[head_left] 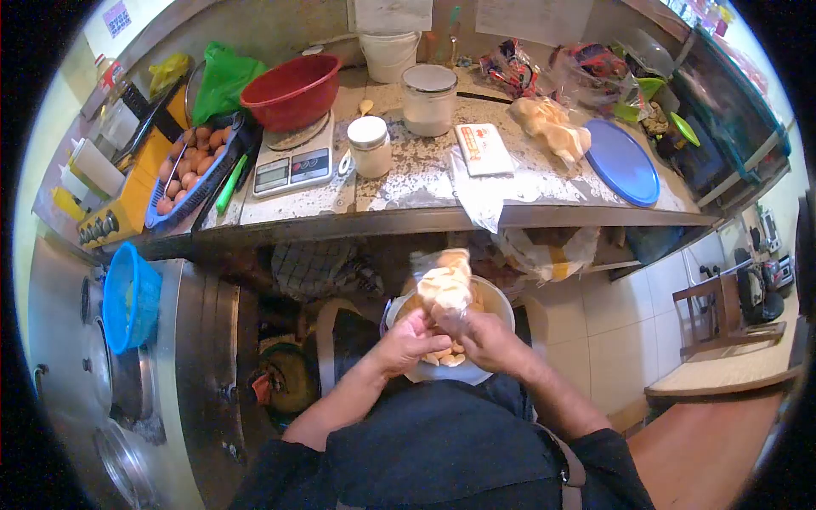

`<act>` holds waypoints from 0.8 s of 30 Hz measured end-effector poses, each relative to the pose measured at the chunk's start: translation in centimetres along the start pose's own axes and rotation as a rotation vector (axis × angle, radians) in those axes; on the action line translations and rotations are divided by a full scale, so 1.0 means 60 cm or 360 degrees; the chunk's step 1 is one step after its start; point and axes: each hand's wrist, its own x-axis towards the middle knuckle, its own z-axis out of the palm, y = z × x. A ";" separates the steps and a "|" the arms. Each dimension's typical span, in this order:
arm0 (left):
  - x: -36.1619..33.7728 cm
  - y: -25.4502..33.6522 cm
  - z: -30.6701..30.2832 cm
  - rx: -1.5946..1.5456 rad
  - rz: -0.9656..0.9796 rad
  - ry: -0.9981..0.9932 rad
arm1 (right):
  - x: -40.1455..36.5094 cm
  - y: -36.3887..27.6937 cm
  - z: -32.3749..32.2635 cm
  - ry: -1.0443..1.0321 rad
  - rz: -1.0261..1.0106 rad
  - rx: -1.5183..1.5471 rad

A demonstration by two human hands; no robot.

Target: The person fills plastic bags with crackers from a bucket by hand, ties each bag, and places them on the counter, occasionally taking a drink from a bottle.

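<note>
Both hands, left (410, 343) and right (486, 342), were pinched round the gathered neck of a clear bag (445, 285) of pale pieces, probably sliced food. The bag hung above the white tub (503, 299); similar pieces lay inside the tub. Beyond the tub: worktop (408, 194), kitchen scale (293, 172).

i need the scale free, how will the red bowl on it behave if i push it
The red bowl looks like plastic, so it should be fairly stiff and light for its size. Its flared rim reaches past the scale, so a push high up could tip it.
</note>
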 end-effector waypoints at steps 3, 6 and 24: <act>0.007 -0.010 0.011 -0.0126 -0.0070 0.0194 | -0.005 -0.016 -0.002 -0.0199 -0.0067 0.0160; 0.006 -0.013 0.005 -0.0025 0.0065 0.0183 | -0.013 -0.003 0.005 -0.0254 -0.0033 0.0227; 0.013 -0.031 -0.002 0.0386 0.0228 -0.0278 | -0.024 0.044 0.035 -0.0571 0.0359 0.1382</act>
